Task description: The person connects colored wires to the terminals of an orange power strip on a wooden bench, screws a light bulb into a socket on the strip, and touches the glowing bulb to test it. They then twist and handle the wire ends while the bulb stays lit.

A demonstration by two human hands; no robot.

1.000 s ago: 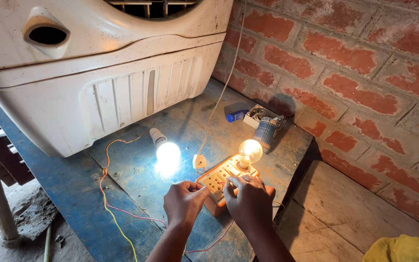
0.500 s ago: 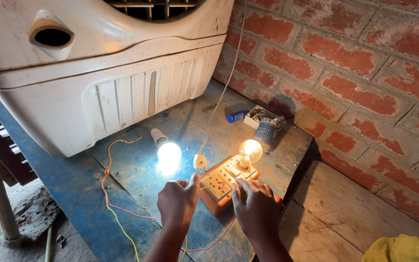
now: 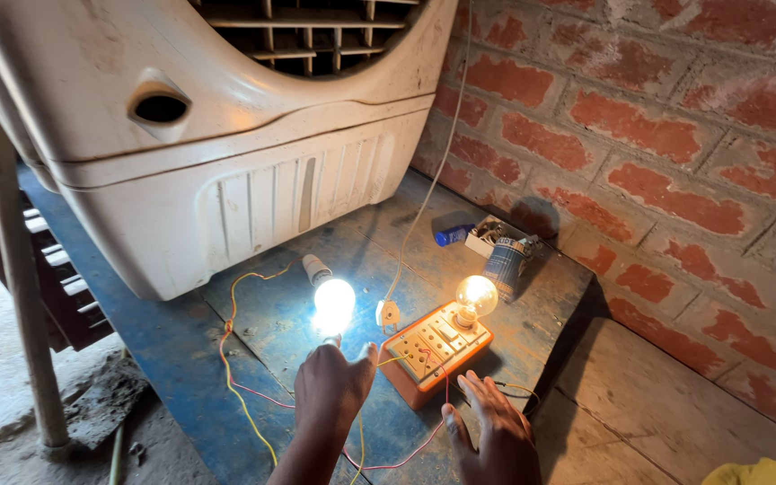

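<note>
The 2 hands are out over a blue-painted desk (image 3: 181, 359), working at an orange switchboard (image 3: 433, 350) that sits just ahead of them, between the 2. The left hand (image 3: 334, 391) is loosely curled, with its thumb stretched towards the board's near corner. A thin yellow wire (image 3: 231, 359) runs under it, but I cannot tell whether the hand pinches the wire or only hovers above it. The right hand (image 3: 494, 440) lies released, with its fingers spread flat on the desk just beside the board's near edge and a pink wire (image 3: 406, 458) close by.

Just beyond the left hand a white bulb (image 3: 332, 301) lies on its side, glaring. A clear filament bulb (image 3: 476, 295) stands glowing on the board's far end, ahead of the right hand. A white plug (image 3: 389, 313) on a pale cord rests between the 2 bulbs. A big cream air cooler (image 3: 226, 162) looms further off to the left.

To my eye this is a live test of the wiring, with both lamps lit. Any move now calls for fingers kept off bare wire ends, and for the board to be held steady.
</note>
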